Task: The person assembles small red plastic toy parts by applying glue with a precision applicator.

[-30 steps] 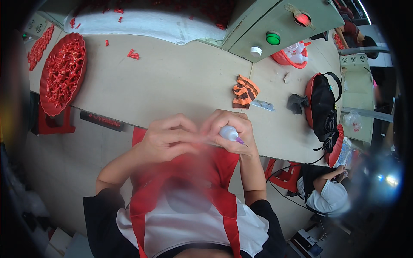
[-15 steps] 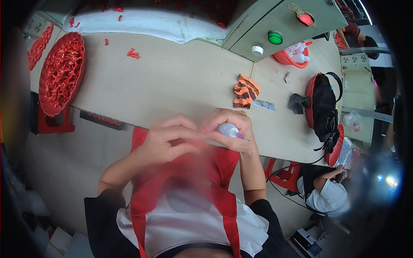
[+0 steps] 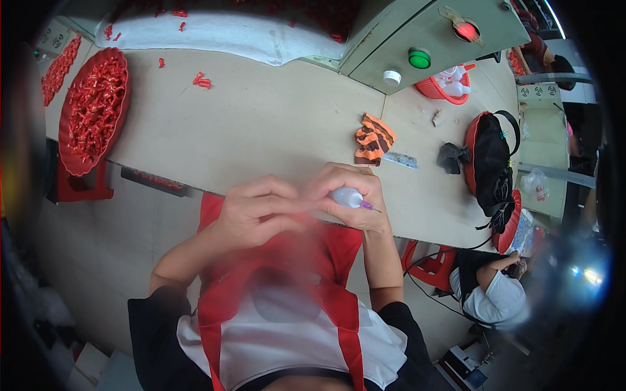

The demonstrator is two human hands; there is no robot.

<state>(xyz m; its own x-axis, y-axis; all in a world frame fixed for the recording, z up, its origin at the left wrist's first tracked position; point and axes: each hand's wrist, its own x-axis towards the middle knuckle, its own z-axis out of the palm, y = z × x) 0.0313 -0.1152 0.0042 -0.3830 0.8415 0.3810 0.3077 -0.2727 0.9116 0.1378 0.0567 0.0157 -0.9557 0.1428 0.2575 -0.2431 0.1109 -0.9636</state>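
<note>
My right hand [image 3: 355,195] is wrapped round a small white squeeze bottle [image 3: 347,197] with a purple needle tip, which points right and slightly down. Thumb and forefinger of that hand also come together toward the left. Facing it, my left hand [image 3: 257,208] is closed in a pinch. The fingertips of both hands meet over the front edge of the table [image 3: 228,130], in a blurred patch. Whatever is pinched there is too smeared to make out. Just beyond my right hand lies a crumpled orange and brown striped cloth [image 3: 375,139], with a flat metal strip [image 3: 401,159] beside it.
A red scalloped tray [image 3: 119,133] heaped with small red pieces stands at the left. Loose red pieces [image 3: 202,81] lie on the table. At the back right are a green machine housing [image 3: 372,58], a red basket [image 3: 427,86] of bottles and a black bag [image 3: 489,156]. Another person [image 3: 495,290] sits at right.
</note>
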